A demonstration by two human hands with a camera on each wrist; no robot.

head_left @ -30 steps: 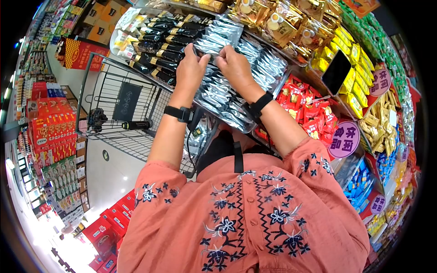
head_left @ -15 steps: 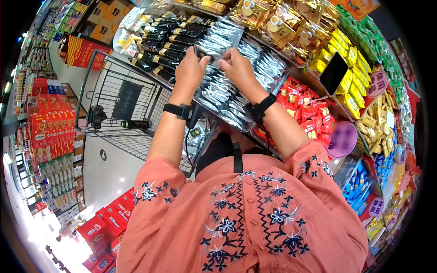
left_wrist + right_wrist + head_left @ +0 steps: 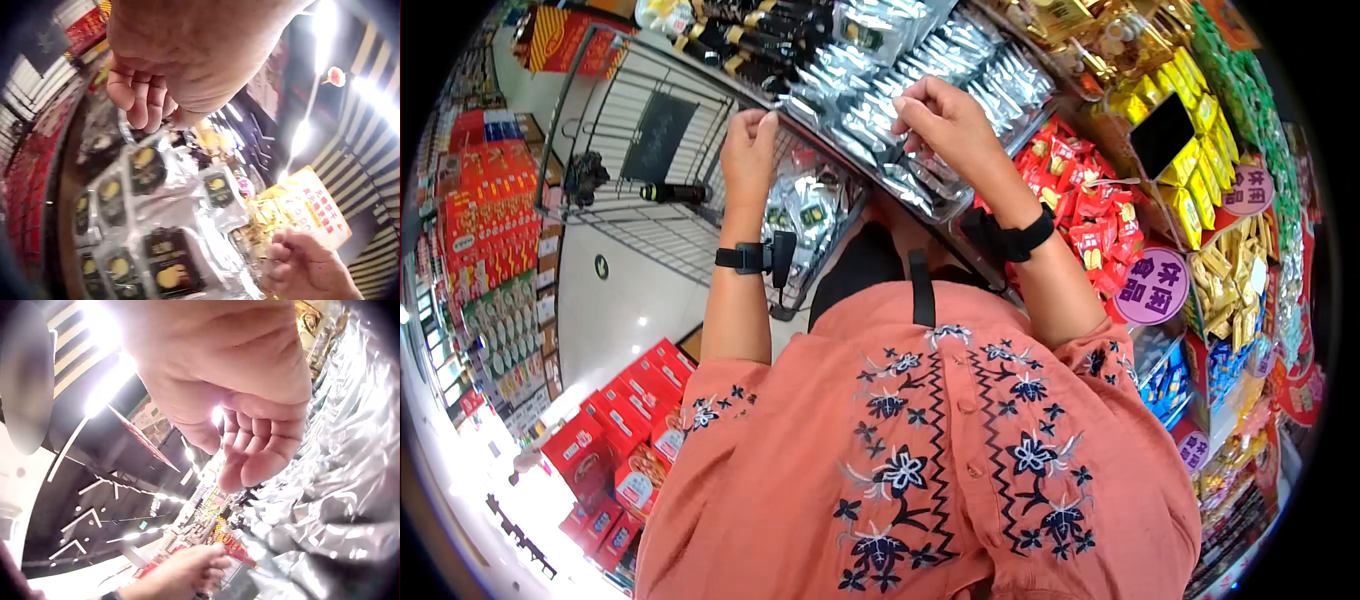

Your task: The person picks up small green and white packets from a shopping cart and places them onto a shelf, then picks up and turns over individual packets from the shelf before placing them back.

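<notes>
In the head view my left hand (image 3: 748,150) is held above the side of the shopping cart, fingers loosely bent and nothing seen in them. Silver packets with dark labels (image 3: 174,262) fill the left wrist view beyond its fingertips. My right hand (image 3: 948,125) hovers over the bin of silver packets (image 3: 865,125), its fingers curved toward the palm. No packet shows between the right fingers (image 3: 269,462) in the right wrist view. Several silver packets (image 3: 810,215) lie in the cart below my left wrist.
The wire shopping cart (image 3: 700,235) stands to the left, with a black cylindrical item (image 3: 675,193) in it. Red packets (image 3: 1090,220) lie right of the silver ones, yellow packets (image 3: 1205,190) beyond. A dark screen (image 3: 1162,135) stands among them. Red boxes (image 3: 590,450) are stacked behind left.
Both hands were close together at a silver packet on the bin. They have parted: the left moved left toward the cart, the right slightly right. The head view has shifted as well.
</notes>
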